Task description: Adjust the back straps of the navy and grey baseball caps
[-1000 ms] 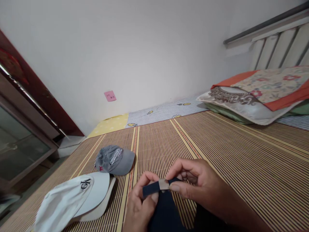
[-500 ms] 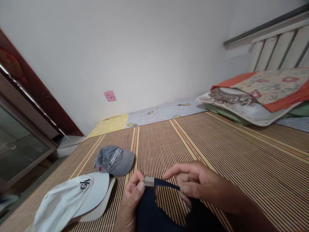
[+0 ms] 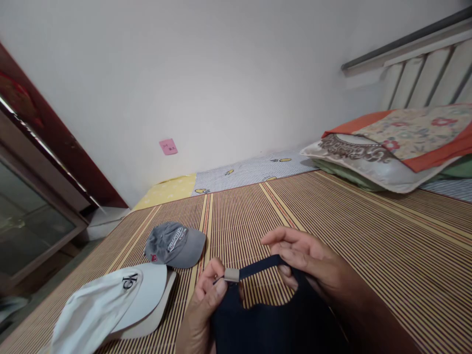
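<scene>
A dark navy cap [image 3: 273,327] is held low in front of me, its back strap [image 3: 260,267] stretched between my hands. My left hand [image 3: 204,307] pinches the strap end at the metal buckle [image 3: 231,275]. My right hand [image 3: 308,263] grips the other side of the strap where it joins the cap, fingers curled around it. A grey cap [image 3: 175,244] and a white cap [image 3: 110,305] lie on the striped bamboo mat [image 3: 368,236] to the left.
Pillows [image 3: 391,145] are stacked at the far right by a slatted headboard [image 3: 427,73]. A white wall with a pink note [image 3: 168,146] runs behind. A dark cabinet with a glass door [image 3: 29,216] stands at the left past the bed's edge.
The strap has been pulled through the buckle, which slid left toward my left hand. My right hand rose and moved right, and the cap's back opening now shows.
</scene>
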Tool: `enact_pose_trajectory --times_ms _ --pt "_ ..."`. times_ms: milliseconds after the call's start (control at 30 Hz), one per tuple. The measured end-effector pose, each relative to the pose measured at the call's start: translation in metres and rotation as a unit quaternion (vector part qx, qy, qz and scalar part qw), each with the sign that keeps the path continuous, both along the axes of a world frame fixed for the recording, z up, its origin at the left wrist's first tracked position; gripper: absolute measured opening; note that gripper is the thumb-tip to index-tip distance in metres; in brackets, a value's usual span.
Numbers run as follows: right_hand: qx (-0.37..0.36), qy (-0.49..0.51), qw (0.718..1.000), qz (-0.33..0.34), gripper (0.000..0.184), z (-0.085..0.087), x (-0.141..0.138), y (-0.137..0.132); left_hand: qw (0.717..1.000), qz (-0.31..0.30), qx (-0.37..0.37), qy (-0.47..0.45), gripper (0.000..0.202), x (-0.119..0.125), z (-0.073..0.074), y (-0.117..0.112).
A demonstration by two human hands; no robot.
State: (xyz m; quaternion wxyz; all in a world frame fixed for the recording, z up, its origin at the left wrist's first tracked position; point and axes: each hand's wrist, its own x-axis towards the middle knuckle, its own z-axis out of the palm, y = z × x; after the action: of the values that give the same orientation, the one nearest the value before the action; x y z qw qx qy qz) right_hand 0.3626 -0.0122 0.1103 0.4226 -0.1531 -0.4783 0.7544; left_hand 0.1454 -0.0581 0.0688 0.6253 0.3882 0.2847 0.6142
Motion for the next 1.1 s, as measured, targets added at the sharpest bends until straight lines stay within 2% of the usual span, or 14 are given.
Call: enact_pose_trajectory --times_ms 100,233,300,500,633,800,967,1100 --pt "0.001 -0.004 1.0 0.008 0.027 0.0 0.004 0.002 0.999 -0.014 -0.016 -0.031 0.04 -0.001 0.001 0.0" --pt "0.075 -0.064 0.99 0.099 0.06 -0.007 0.01 0.008 0.997 -0.034 -0.039 -0.054 0.037 -0.004 0.0 0.001" --pt "0.087 -0.058 0.987 0.126 0.067 -0.011 0.011 0.011 0.998 -0.034 -0.027 -0.047 0.036 -0.004 0.001 0.0" --pt "0.061 -0.025 0.997 0.051 0.035 -0.011 0.01 0.011 0.998 -0.024 -0.024 -0.05 0.026 0.002 0.004 -0.005" --pt "0.065 -0.043 0.997 0.019 0.031 -0.009 0.009 0.009 0.997 -0.011 -0.038 -0.072 0.02 0.006 0.007 -0.007" --pt "0.072 -0.047 0.996 -0.014 0.024 -0.011 0.008 0.01 0.995 -0.037 -0.04 -0.08 0.022 0.007 0.006 -0.005" --pt "0.079 -0.057 0.995 -0.013 0.022 -0.006 0.01 0.007 0.999 -0.026 -0.019 -0.039 0.031 0.006 0.004 -0.003" --pt "0.088 -0.08 0.993 -0.005 0.022 -0.005 0.011 0.006 0.999 -0.036 -0.011 -0.032 0.027 0.004 0.004 -0.002"
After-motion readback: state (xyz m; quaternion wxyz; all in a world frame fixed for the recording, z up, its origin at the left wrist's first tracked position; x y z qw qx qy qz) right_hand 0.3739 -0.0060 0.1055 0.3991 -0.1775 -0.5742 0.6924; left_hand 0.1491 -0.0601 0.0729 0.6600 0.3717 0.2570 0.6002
